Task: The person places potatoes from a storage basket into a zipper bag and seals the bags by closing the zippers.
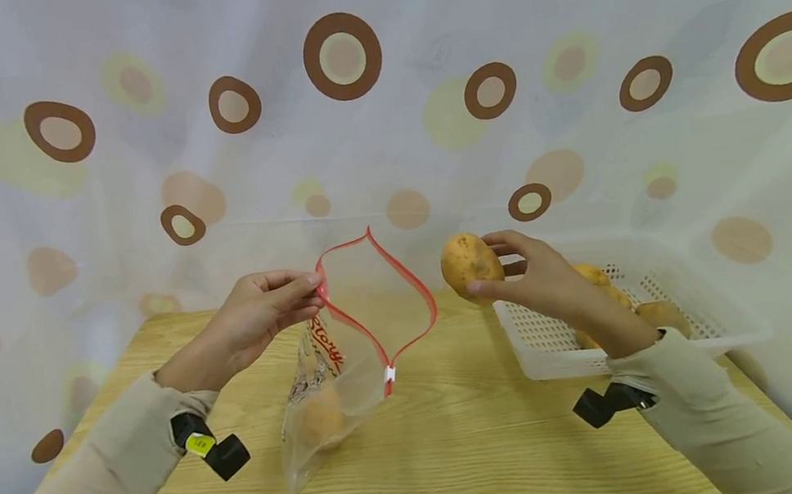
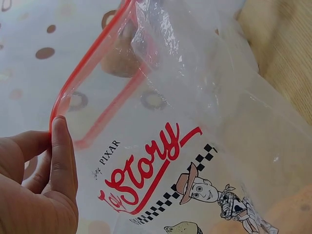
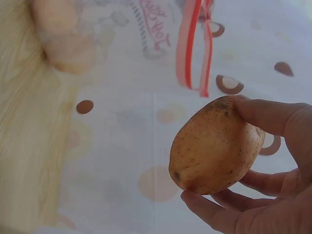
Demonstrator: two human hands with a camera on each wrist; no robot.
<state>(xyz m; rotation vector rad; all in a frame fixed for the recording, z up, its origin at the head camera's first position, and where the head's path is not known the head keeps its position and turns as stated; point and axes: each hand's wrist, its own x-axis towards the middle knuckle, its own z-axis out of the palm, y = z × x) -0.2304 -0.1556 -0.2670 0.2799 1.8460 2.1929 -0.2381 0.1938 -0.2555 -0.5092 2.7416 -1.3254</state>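
A clear zip bag (image 1: 352, 376) with a red zip rim and "Toy Story" print hangs with its mouth spread wide. My left hand (image 1: 263, 313) pinches the left side of that rim between thumb and fingers, also plain in the left wrist view. Low in the bag lies a potato (image 1: 322, 415); the right wrist view shows two potato shapes (image 3: 70, 51) through the plastic. To the right of the bag's mouth, apart from it, my right hand (image 1: 536, 275) holds another potato (image 1: 468, 267) between thumb and fingertips. Its skin has dark spots.
A white plastic basket (image 1: 540, 365) with several potatoes (image 1: 660, 319) stands on the right of the wooden table (image 1: 468, 469), beneath my right forearm. A pale sheet (image 1: 412, 138) printed with brown rings hangs behind the table. A white slider (image 1: 389, 374) sits at the zip's near end.
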